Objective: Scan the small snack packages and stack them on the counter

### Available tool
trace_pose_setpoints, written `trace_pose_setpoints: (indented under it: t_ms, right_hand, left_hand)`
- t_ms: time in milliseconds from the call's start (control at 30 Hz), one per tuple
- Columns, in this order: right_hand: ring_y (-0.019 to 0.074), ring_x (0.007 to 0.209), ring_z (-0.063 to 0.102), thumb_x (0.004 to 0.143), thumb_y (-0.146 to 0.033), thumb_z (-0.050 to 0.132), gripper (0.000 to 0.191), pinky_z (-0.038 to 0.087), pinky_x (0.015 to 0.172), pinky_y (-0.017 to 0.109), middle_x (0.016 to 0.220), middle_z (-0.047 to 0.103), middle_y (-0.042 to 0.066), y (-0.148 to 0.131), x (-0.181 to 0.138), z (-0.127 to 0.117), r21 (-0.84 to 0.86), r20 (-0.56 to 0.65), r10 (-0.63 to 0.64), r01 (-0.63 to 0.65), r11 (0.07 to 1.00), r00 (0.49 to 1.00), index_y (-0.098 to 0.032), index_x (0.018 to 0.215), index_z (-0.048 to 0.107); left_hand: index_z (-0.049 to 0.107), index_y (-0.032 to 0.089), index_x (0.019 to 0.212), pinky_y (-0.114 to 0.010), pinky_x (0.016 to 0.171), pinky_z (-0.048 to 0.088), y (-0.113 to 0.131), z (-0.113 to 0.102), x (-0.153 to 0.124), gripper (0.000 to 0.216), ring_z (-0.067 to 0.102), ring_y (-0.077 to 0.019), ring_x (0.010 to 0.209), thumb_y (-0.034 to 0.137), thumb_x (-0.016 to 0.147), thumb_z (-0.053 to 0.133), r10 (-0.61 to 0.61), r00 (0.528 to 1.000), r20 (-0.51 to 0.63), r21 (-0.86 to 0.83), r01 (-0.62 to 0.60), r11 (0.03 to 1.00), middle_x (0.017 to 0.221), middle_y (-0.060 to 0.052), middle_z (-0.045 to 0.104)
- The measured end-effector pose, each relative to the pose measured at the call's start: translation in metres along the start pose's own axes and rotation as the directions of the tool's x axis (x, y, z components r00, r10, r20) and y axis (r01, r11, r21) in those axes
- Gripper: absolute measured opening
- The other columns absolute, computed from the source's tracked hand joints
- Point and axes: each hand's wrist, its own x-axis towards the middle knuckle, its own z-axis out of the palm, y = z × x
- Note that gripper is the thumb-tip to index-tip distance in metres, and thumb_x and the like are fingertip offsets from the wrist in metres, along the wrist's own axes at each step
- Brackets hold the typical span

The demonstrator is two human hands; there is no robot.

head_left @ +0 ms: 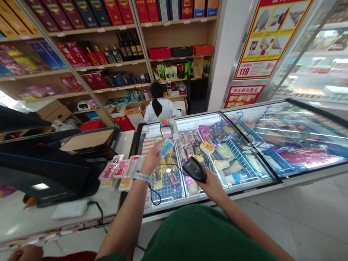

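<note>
In my left hand [152, 157], closed around one edge, is a small flat blue-and-white package [166, 147], held over the freezer's glass top. My right hand [213, 187] wraps the handle of a black barcode scanner [194, 169], whose head points up and left toward that package. A thin black cable runs from the scanner past my left wrist. Beside my left forearm, several clear-lidded packs with red-and-white labels [122, 169] lie stacked at the counter's edge. A yellow-and-white pack [207, 147] appears on or under the glass; I cannot tell which.
The glass-topped chest freezer [280, 181] holds bagged food in blue wire baskets. A black checkout terminal [43, 171] and a white box-like device [70, 209] stand on the left counter. Behind the freezer is a person in white [161, 109]. Another person's hand [25, 255] shows lower left.
</note>
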Motion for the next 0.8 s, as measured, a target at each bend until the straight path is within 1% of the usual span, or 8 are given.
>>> trace_pose_setpoints:
  t_ms: [167, 367, 533, 800]
  right_hand:
    - [0.0225, 0.082, 0.065, 0.072, -0.017, 0.062, 0.028, 0.046, 0.07, 0.028, 0.088, 0.071, 0.004, -0.0038, -0.0006, -0.002, -0.021, -0.002, 0.018, -0.018, 1.0, 1.0, -0.02, 0.1, 0.061]
    - [0.0231, 0.085, 0.065, 0.073, -0.019, 0.061, 0.029, 0.048, 0.073, 0.03, 0.09, 0.071, 0.005, -0.0013, -0.0006, -0.0008, 0.015, -0.006, -0.008, 0.008, 1.0, 1.0, -0.019, 0.102, 0.061]
    - [0.0236, 0.088, 0.065, 0.074, -0.019, 0.062, 0.033, 0.048, 0.075, 0.031, 0.094, 0.071, 0.006, -0.0009, -0.0003, -0.0006, 0.023, -0.006, -0.012, 0.012, 1.0, 1.0, -0.019, 0.107, 0.06]
    - [0.0235, 0.085, 0.065, 0.072, -0.015, 0.061, 0.032, 0.048, 0.074, 0.031, 0.093, 0.071, 0.006, -0.0001, 0.0001, -0.0012, 0.006, 0.004, 0.0, 0.0, 1.0, 1.0, -0.018, 0.103, 0.06]
  left_hand:
    - [0.047, 0.023, 0.138, -0.039, 0.112, 0.036, 0.0023, -0.0012, -0.0006, 0.064, 0.049, -0.0205, 0.128, 0.005, 0.076, 0.044, -0.003, 1.0, 0.008, 0.007, 0.002, 1.0, 0.138, -0.004, 0.053]
    - [0.047, 0.023, 0.137, -0.04, 0.111, 0.037, -0.001, -0.0012, -0.0001, 0.061, 0.049, -0.0208, 0.128, 0.009, 0.078, 0.046, 0.011, 1.0, 0.004, -0.001, -0.011, 1.0, 0.138, -0.004, 0.053]
    - [0.047, 0.023, 0.137, -0.04, 0.111, 0.037, 0.0001, -0.0017, -0.0001, 0.062, 0.049, -0.0213, 0.128, 0.008, 0.077, 0.045, 0.004, 1.0, -0.003, 0.01, -0.004, 1.0, 0.138, -0.004, 0.053]
    - [0.046, 0.022, 0.138, -0.04, 0.111, 0.037, -0.0005, -0.0013, 0.001, 0.063, 0.049, -0.0214, 0.128, 0.007, 0.077, 0.045, 0.015, 1.0, 0.006, 0.02, -0.015, 1.0, 0.138, -0.005, 0.053]
